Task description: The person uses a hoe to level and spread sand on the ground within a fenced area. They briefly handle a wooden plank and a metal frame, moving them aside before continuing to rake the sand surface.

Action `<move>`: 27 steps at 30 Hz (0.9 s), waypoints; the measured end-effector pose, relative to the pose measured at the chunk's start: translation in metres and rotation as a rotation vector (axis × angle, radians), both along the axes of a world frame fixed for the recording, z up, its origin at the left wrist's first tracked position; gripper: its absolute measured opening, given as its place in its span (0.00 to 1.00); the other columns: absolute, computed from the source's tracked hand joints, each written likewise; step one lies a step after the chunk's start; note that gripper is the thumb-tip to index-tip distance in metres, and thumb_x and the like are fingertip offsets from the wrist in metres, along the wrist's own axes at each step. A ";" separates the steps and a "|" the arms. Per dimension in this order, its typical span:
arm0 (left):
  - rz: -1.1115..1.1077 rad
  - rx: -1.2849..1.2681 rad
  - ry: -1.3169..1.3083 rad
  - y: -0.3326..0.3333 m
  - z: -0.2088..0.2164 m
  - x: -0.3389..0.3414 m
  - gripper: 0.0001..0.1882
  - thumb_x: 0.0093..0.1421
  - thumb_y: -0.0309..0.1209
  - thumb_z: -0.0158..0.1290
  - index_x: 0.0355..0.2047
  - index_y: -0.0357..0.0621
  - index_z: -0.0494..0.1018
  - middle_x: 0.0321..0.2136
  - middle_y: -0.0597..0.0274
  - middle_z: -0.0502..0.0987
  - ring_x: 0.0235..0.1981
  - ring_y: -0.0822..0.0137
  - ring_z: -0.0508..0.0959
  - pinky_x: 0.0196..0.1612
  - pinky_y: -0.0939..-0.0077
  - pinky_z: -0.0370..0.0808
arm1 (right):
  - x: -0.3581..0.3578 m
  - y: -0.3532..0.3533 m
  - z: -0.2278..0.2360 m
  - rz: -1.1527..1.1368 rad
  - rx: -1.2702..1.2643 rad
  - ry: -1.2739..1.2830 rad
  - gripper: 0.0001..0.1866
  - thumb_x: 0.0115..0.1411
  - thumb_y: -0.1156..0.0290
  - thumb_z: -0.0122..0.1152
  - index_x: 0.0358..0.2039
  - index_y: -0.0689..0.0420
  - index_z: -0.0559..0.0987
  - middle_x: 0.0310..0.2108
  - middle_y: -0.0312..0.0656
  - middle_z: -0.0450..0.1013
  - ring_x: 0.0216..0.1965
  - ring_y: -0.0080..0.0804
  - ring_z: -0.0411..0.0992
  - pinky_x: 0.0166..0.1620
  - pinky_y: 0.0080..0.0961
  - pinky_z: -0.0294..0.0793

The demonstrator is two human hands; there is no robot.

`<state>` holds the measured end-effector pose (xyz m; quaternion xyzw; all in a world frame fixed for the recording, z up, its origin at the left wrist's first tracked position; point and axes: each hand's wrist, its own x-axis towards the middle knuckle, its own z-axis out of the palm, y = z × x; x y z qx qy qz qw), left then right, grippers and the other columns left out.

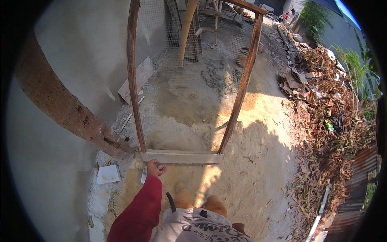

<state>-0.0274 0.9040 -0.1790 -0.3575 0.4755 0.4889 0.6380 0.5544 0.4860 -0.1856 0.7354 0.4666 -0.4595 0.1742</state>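
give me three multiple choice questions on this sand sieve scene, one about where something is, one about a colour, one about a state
1. Where is the left hand?
A. at the lower left corner of the mesh frame
B. on the rusty pole
C. on the leaf pile

2. What colour is the sleeve on the left arm?
A. blue
B. red
C. white

3. How does the mesh frame stand?
A. flat on the ground
B. hung off the ground
C. upright, bottom board resting on the sand

Answers:
1 A, the hand sits right below the bottom board near its left post.
2 B, the sleeve is dark red from elbow to wrist.
3 C, both side posts rise from the board, which lies on the sand.
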 end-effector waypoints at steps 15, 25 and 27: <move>-1.171 -0.094 0.311 -0.103 -0.055 -0.065 0.09 0.65 0.31 0.52 0.37 0.36 0.71 0.23 0.56 0.75 0.18 0.66 0.75 0.19 0.72 0.73 | -0.082 -0.092 0.093 -1.321 0.268 0.201 0.20 0.65 0.72 0.56 0.55 0.67 0.73 0.33 0.50 0.79 0.27 0.34 0.79 0.27 0.26 0.77; -2.045 0.108 0.465 -0.097 0.011 0.078 0.06 0.58 0.26 0.58 0.29 0.34 0.75 0.17 0.57 0.76 0.13 0.65 0.75 0.15 0.68 0.71 | -0.087 -0.121 0.046 -1.265 0.462 0.215 0.20 0.62 0.70 0.58 0.51 0.68 0.75 0.32 0.47 0.79 0.27 0.29 0.78 0.29 0.25 0.77; -2.180 0.184 0.445 -0.100 0.029 0.111 0.06 0.57 0.25 0.58 0.30 0.33 0.75 0.17 0.57 0.75 0.12 0.65 0.74 0.14 0.69 0.71 | -0.106 -0.114 0.051 -1.334 0.514 0.207 0.19 0.62 0.69 0.58 0.50 0.69 0.76 0.31 0.47 0.79 0.27 0.31 0.79 0.29 0.26 0.76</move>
